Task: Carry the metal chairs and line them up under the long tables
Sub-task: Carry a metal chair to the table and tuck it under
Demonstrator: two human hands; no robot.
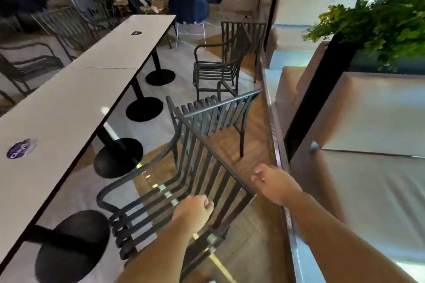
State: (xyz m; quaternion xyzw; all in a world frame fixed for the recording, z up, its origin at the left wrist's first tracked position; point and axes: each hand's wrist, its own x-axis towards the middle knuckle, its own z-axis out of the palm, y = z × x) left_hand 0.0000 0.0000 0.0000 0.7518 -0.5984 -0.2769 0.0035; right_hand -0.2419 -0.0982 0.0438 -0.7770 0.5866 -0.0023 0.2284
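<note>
The nearest black metal slatted chair (202, 167) stands right in front of me, its seat facing the long white table (69, 99) on the left. My left hand (193, 211) has its fingers curled round a slat of the chair's backrest. My right hand (273, 181) hovers at the near end of the top rail, fingers loosely bent and holding nothing. A second chair (213, 108) stands just beyond. A third chair (216, 71) stands farther on, also out from the table.
Round black table bases (118, 157) line the floor under the table. More metal chairs (27, 64) stand on its far side. Beige sofas (368, 117) and a plant box (377, 27) close off the right. A blue armchair (188, 0) stands at the back.
</note>
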